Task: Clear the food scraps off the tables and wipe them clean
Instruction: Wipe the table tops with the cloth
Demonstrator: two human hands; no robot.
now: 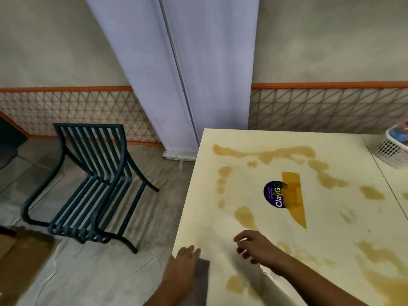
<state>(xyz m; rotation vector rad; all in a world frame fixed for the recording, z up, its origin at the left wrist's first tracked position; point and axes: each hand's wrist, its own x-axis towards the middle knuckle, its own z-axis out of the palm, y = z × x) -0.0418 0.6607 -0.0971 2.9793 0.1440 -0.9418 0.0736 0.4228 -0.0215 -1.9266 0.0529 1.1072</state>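
The left hand [183, 261] lies flat with straight fingers on the near-left edge of the smooth cream tabletop [331, 228], touching a grey rectangular piece [202, 277]. The right hand [254, 246] hovers beside it, loosely curled and holding nothing. Brown wet smears [244, 215] spread just beyond, around a round purple sticker [273, 195].

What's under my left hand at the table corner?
A dark grey cloth on the table; only its right edge shows, the left hand covers the rest.
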